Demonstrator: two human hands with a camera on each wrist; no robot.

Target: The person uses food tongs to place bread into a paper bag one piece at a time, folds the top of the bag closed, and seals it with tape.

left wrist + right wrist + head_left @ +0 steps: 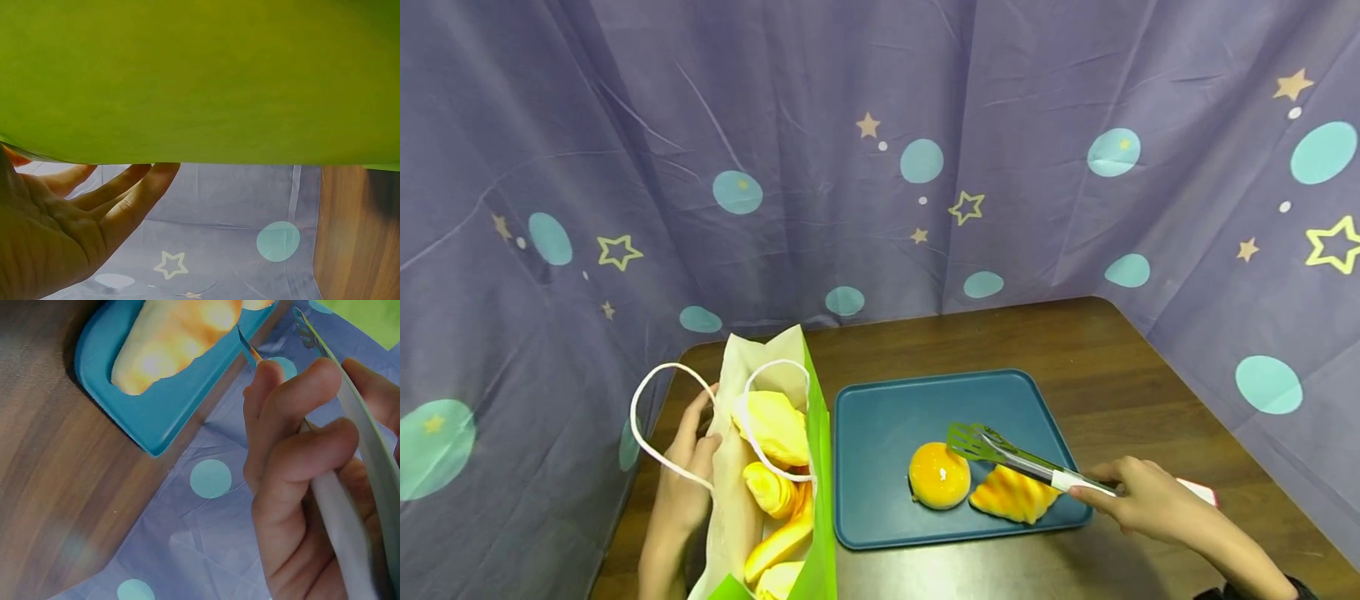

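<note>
My right hand [1150,504] holds a pair of food tongs [1011,457] by the white handles, at the tray's right. The tongs' green slotted heads are apart, above the blue tray [880,412] and near a round glossy bun [940,475]. A ridged golden pastry [1015,494] lies on the tray, partly beneath the tongs. On the left, my left hand [688,454] touches the outer side of a green paper bag [825,500], its fingers fairly straight; the bag hides some fingertips in the left wrist view. Several breads [775,427] lie inside the bag.
White cord handles [647,446] stick up from the bag, which stands close to the tray's left edge. A white item with a red edge [1198,492] shows partly behind my right hand. Behind the wooden table [1075,337] hangs a purple curtain [850,233].
</note>
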